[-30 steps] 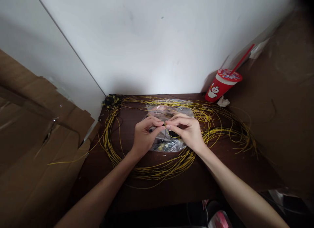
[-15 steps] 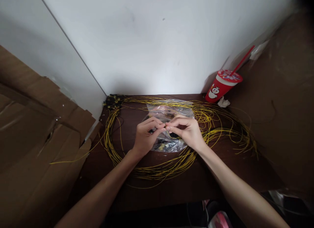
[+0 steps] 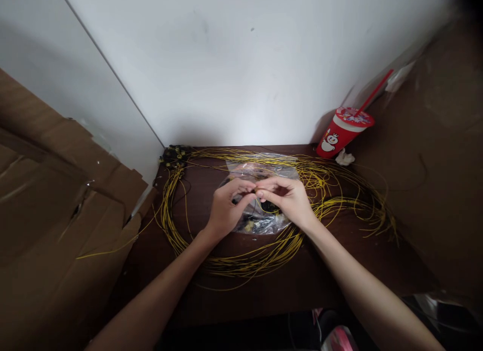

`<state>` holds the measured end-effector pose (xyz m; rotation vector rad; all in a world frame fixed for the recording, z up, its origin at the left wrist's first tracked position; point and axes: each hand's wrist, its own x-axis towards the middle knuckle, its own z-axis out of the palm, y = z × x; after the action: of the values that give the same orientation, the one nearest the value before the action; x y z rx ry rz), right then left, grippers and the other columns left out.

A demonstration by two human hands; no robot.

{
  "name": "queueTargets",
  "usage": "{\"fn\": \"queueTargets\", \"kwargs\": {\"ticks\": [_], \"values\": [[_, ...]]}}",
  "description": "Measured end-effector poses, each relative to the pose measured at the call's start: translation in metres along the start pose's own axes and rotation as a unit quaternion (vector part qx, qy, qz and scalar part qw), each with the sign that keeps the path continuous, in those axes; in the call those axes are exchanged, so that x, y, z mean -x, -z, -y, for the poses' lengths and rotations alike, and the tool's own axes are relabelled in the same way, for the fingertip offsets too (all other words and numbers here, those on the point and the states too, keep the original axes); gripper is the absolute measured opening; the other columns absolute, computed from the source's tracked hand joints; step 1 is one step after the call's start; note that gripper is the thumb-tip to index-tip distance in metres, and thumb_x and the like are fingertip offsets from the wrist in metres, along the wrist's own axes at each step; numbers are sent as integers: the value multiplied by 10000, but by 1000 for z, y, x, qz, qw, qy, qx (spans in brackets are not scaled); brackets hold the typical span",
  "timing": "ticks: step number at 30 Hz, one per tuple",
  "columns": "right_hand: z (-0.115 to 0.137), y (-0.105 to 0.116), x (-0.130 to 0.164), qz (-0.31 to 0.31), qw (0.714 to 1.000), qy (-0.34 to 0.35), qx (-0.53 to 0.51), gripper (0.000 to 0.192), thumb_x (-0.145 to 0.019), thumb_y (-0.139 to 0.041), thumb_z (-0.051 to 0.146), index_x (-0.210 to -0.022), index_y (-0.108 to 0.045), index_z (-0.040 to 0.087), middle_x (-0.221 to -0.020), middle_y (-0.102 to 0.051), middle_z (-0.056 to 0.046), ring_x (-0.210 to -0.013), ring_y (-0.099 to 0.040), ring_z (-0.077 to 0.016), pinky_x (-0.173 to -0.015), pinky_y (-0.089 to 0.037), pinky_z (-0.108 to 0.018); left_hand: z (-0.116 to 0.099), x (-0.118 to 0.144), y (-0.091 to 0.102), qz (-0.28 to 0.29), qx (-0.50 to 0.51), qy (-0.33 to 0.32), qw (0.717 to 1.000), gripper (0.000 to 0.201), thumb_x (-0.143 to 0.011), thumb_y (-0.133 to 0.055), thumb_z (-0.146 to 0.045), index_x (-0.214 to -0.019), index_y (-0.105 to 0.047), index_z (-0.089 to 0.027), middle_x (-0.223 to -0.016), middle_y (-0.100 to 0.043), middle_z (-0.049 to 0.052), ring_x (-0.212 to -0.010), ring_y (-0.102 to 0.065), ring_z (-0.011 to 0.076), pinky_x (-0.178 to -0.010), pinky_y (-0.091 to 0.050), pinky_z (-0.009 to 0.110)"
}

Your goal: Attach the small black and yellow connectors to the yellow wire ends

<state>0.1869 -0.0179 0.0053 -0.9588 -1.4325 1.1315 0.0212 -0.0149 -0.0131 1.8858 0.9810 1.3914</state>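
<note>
Far left of the hands lies torn brown cardboard (image 3: 56, 200). The left hand (image 3: 225, 210) and right hand (image 3: 289, 200) meet fingertip to fingertip, pinching a thin yellow wire (image 3: 264, 253) above a clear plastic bag (image 3: 260, 221). A red paper cup (image 3: 341, 134) stands far right.

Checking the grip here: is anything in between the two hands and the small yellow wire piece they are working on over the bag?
Nothing visible: left hand and right hand pinch the wire piece directly, above the plastic bag.
</note>
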Motion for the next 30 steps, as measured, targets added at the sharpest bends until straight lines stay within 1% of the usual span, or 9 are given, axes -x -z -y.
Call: {"fn": "queueTargets", "kwargs": {"ticks": [3, 6, 9, 11, 13, 19, 24, 27, 30], "values": [[0, 6, -2, -25, 1000, 12, 13, 210, -746, -692, 296, -925, -702, 189, -753, -708, -19, -636, -642, -122, -649, -543, -291, 0, -1, 1, 10, -7, -5, 1000, 203, -811, -614, -161, -1005, -664, -198, -938, -657, 57, -846, -614, 153, -776, -495, 294], [1, 20, -5, -32, 990, 58, 122, 165, -825, -586, 259, -920, -683, 164, -776, -700, -32, -670, -639, -126, -667, -521, -285, 2, -1, 2, 12, -5, 2, 1000, 168, -829, -580, -160, -958, -683, -196, -910, -650, 54, -857, -607, 158, -773, -486, 289], [2, 33, -6, 39, 953, 119, 277, 160, -819, -519, 141, -831, -677, 163, -777, -691, -22, -687, -621, -128, -670, -474, -265, 6, -1, 1, 13, -4, 24, 1000, 166, -836, -566, -171, -948, -688, -188, -909, -671, 60, -851, -617, 161, -763, -484, 282], [2, 39, -7, 97, 928, 138, 332, 203, -790, -487, 81, -789, -672, 166, -742, -675, -9, -660, -600, -121, -650, -448, -252, 8, -1, 1, 21, -18, 33, 999, 166, -832, -565, -176, -938, -691, -183, -896, -688, 58, -819, -628, 161, -734, -485, 276], [0, 41, -7, 131, 915, 137, 357, 231, -769, -473, 54, -788, -673, 168, -736, -664, -6, -650, -585, -120, -644, -435, -249, 7, -1, 0, 36, -39, 32, 998, 166, -827, -559, -170, -926, -692, -180, -882, -704, 54, -783, -636, 158, -705, -484, 268], [-11, 39, -8, 165, 886, 139, 411, 189, -804, -556, 145, -918, -703, 181, -850, -648, -43, -800, -577, -169, -725, -435, -296, 1, -2, -2, 81, -101, -8, 992, 174, -821, -542, -139, -919, -681, -174, -846, -722, 48, -686, -628, 139, -636, -462, 248], [-13, 38, -9, 158, 879, 136, 430, 194, -815, -541, 109, -888, -702, 188, -836, -625, -49, -811, -556, -178, -724, -431, -308, 5, 0, -1, 83, -134, -19, 987, 177, -807, -547, -136, -914, -682, -178, -787, -712, 46, -617, -592, 135, -598, -445, 246], [-10, 36, -8, 141, 875, 154, 436, 204, -804, -516, 83, -850, -691, 177, -819, -618, -52, -812, -543, -188, -735, -428, -320, 7, 0, 0, 80, -114, 3, 990, 181, -806, -542, -135, -914, -680, -178, -750, -710, 39, -602, -592, 136, -599, -448, 249], [-5, 27, -5, 149, 881, 181, 412, 203, -820, -506, 113, -865, -685, 197, -830, -612, -44, -819, -538, -187, -749, -429, -329, 8, -1, 2, 72, -41, 52, 995, 171, -811, -550, -168, -930, -672, -175, -724, -702, 34, -611, -611, 140, -610, -459, 249]]}}
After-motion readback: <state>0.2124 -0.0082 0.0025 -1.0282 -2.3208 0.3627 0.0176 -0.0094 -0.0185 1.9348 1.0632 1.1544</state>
